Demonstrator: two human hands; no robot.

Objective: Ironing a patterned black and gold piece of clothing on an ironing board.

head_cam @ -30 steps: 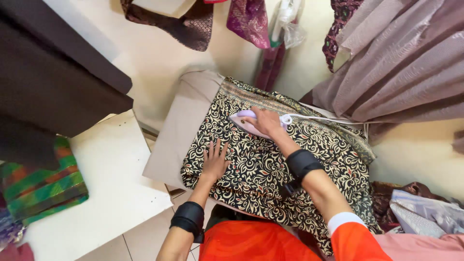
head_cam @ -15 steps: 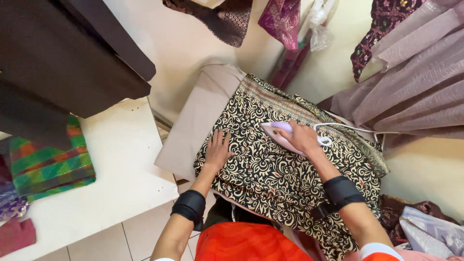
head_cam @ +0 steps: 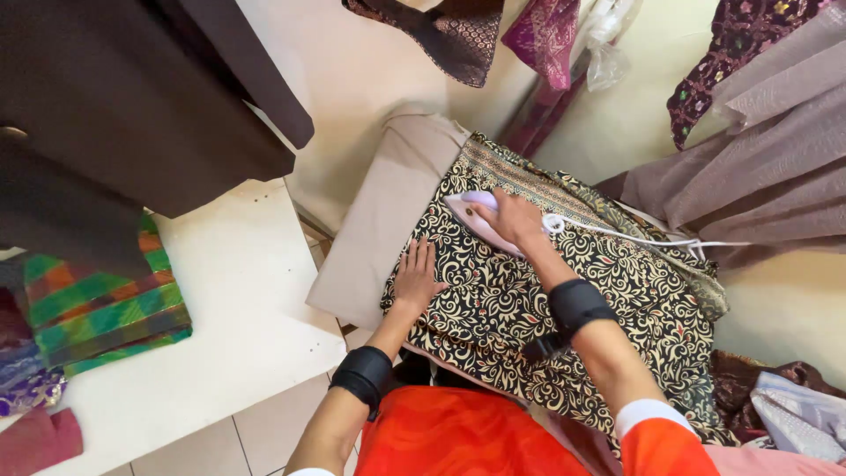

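Nearest the camera is an orange garment (head_cam: 458, 436) on the person, and both forearms wear black wrist bands (head_cam: 363, 377). To the left stands a white table (head_cam: 220, 335) carrying folded green plaid cloth (head_cam: 106, 308). The left hand (head_cam: 416, 278) lies flat, fingers spread, pressing the near edge of the black-and-cream patterned fabric (head_cam: 564, 344) spread over the beige ironing board (head_cam: 379, 220); it holds nothing. Beyond it, the right hand (head_cam: 513, 219) has its grip closed around the handle of a pink iron (head_cam: 476, 220), sole down on the fabric (its white cord (head_cam: 634, 234) trails off to the right). Farther back, draped garments (head_cam: 758, 176) hang against the wall. Compared with half a second ago, the iron has slid leftward toward the board's far end.
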